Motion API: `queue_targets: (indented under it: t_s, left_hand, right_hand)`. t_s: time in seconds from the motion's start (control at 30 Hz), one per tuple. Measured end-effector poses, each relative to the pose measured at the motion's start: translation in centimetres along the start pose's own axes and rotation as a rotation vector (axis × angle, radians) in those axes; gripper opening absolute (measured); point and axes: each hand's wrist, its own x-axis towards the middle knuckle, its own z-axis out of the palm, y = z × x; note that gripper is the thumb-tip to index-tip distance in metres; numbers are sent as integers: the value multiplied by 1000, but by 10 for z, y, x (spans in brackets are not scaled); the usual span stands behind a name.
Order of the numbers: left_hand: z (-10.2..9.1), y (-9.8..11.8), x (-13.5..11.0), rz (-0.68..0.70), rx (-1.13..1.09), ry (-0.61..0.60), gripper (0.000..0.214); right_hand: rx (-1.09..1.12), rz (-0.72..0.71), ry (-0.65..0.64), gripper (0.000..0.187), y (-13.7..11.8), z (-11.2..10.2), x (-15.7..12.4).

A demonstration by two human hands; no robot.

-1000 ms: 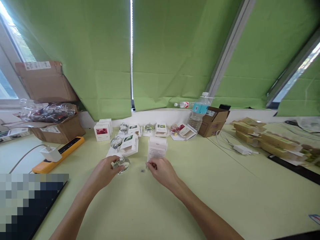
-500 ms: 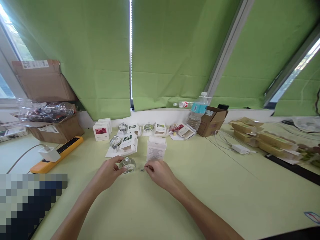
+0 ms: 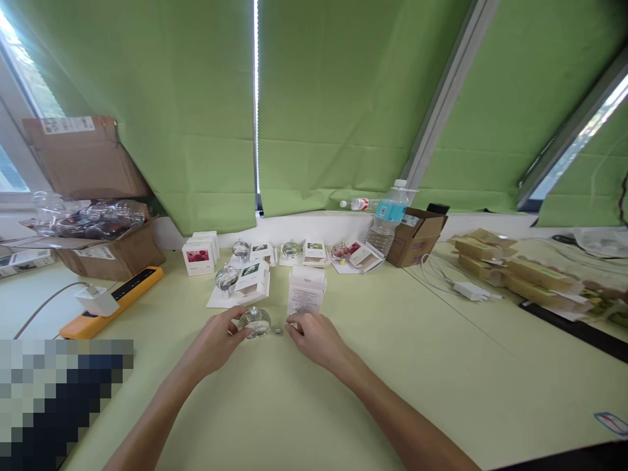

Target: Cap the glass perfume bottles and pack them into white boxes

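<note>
My left hand [image 3: 222,335] grips a round clear glass bottle [image 3: 256,323] from its left side, thumb in front and fingers behind. The bottle stands on the table and looks like a perfume bottle. A small silvery piece [image 3: 278,332] lies just right of it. Beside that piece my right hand [image 3: 314,333] rests with its fingers closed; what its fingertips hold, if anything, is too small to make out. Behind the right hand stands a white box [image 3: 307,291] with fine print, its lower part hidden by the hand.
Similar bottles, such as one round bottle [image 3: 226,278], stand along the back with open cartons [image 3: 252,280]. White boxes [image 3: 199,256] are stacked at back left. An orange power strip [image 3: 118,302] lies left, a water bottle [image 3: 387,219] and brown carton [image 3: 415,239] back right.
My left hand has shifted slightly to the right with the glass bottle, closer to the small silvery piece. My right hand has barely moved.
</note>
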Motion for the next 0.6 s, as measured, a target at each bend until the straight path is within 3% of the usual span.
queue_targets:
  t_s: [0.6]
  left_hand:
    - [2,2,-1,30,12,-7,38]
  right_hand:
    - [90,-84,-44,15,-9,13,0]
